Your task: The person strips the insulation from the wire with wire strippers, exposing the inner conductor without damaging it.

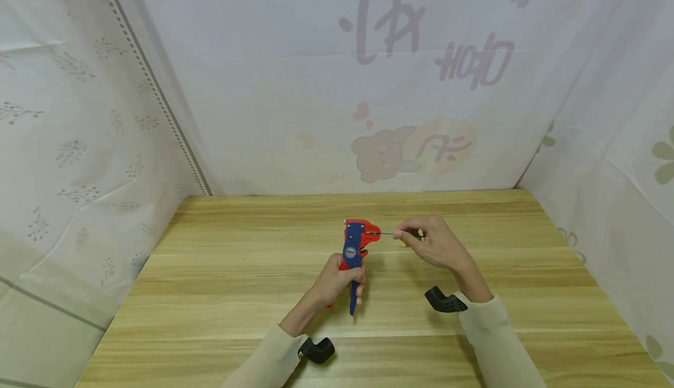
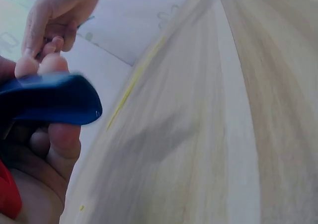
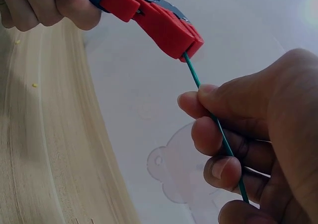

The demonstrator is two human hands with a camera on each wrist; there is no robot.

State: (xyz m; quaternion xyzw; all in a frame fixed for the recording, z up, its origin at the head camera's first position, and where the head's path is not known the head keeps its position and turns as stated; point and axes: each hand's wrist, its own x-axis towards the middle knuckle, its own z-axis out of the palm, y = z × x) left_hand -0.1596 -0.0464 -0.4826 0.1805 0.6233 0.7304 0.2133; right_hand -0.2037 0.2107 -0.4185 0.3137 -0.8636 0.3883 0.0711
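Note:
My left hand (image 1: 330, 281) grips the handles of a wire stripper (image 1: 353, 246), blue with a red head, held up above the wooden table. My right hand (image 1: 436, 245) pinches a thin green wire (image 3: 193, 69) between thumb and forefinger. In the right wrist view, one end of the wire goes into the tip of the red jaws, while the rest runs down past the other curled fingers. How deep it sits in there is hidden. The left wrist view shows the blue handle (image 2: 54, 101) across the left fingers.
On the wood-grain table (image 1: 221, 294) lies a yellow strip (image 2: 131, 89), and small yellow bits (image 3: 35, 85) are scattered nearby. Black curved wrist mounts (image 1: 318, 351) stick out from both sleeves. Printed cloth (image 1: 263, 95) hangs behind the table and along its sides.

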